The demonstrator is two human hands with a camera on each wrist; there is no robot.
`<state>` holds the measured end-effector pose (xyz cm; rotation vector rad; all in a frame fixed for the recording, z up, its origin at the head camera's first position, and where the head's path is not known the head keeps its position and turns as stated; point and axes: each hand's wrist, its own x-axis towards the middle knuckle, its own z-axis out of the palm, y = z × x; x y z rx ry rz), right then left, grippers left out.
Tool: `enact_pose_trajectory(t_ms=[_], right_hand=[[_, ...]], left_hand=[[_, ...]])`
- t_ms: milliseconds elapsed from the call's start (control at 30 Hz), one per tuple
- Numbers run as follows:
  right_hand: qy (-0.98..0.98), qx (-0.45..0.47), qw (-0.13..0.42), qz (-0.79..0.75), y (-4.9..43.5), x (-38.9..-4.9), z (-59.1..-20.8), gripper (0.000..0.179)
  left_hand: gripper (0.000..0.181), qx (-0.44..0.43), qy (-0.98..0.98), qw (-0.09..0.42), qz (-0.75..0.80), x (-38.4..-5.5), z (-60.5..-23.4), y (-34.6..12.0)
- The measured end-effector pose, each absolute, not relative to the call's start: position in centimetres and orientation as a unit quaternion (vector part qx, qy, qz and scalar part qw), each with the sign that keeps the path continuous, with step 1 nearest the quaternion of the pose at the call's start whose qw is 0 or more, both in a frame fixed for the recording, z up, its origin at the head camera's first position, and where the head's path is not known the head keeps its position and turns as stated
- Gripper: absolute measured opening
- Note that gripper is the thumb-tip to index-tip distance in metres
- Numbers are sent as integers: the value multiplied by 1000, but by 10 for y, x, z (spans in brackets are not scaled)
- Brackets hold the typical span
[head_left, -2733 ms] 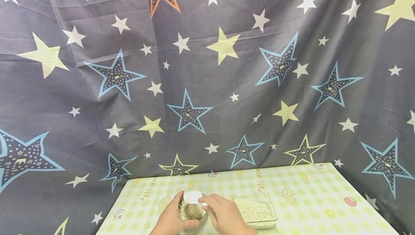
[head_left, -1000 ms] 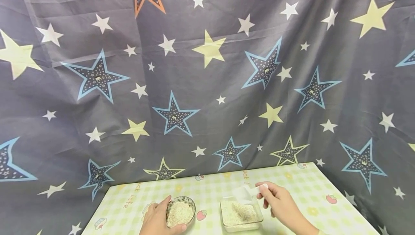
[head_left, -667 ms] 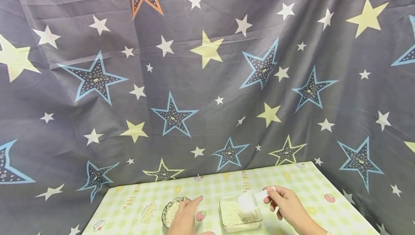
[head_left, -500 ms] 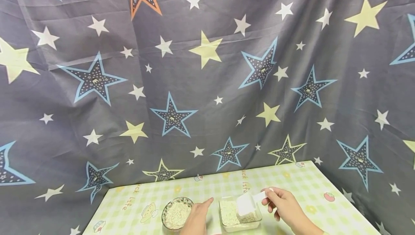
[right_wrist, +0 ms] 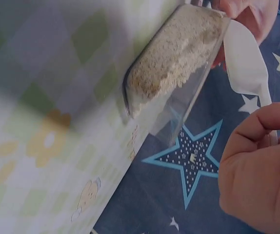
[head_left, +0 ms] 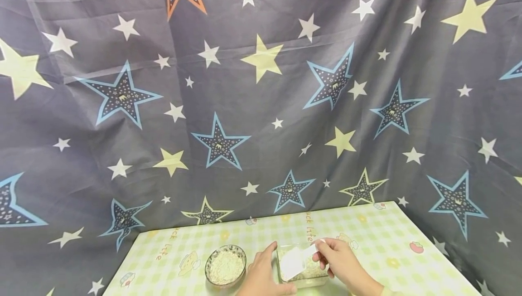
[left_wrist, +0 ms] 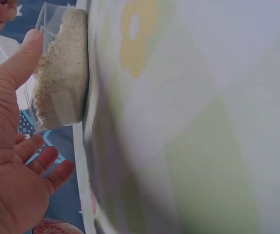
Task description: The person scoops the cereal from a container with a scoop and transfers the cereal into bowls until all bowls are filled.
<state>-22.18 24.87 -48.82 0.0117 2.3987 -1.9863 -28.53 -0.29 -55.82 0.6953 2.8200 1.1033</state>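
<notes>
My right hand (head_left: 340, 262) pinches the handle of a white plastic scoop (head_left: 292, 264), also plain in the right wrist view, where the scoop (right_wrist: 245, 58) stands just above the container's rim. Beneath it is a clear rectangular container (right_wrist: 167, 114) holding pale oat-like flakes. My left hand (head_left: 261, 275) is at the container's left side, fingers extended and thumb at the near edge. In the left wrist view this left hand (left_wrist: 8, 131) has its fingers spread beside the container (left_wrist: 52, 24). A dark-patterned glass bowl (head_left: 209, 274) of similar flakes sits left of that hand.
A green-and-white checked cloth (head_left: 379, 228) with cartoon prints covers the table. Behind the table hangs a dark grey curtain (head_left: 269, 96) printed with stars.
The right hand has carried the scoop from the bowl to over the container. My left hand has let go of the bowl and moved right to the container's side.
</notes>
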Motion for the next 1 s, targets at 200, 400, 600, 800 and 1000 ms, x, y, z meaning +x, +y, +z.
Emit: enact_pose_trajectory(t_ms=[200, 400, 600, 800, 1000], right_hand=[[816, -20, -14, -578, 238, -227, -490, 35], [867, -78, -63, -488, 234, -225, -494, 37], [882, -62, -81, -460, 241, -223, -493, 39], [870, -8, -128, -477, 256, -222, -488, 25], [886, 8, -187, -425, 273, -222, -485, 22]], left_hand=[[125, 218, 908, 28, 356, -288, -558, 1], [126, 219, 905, 42, 362, -290, -557, 4], [124, 223, 905, 38, 361, -289, -557, 5], [127, 235, 907, 16, 350, -288, -561, 5], [125, 246, 900, 16, 358, -287, -558, 3]])
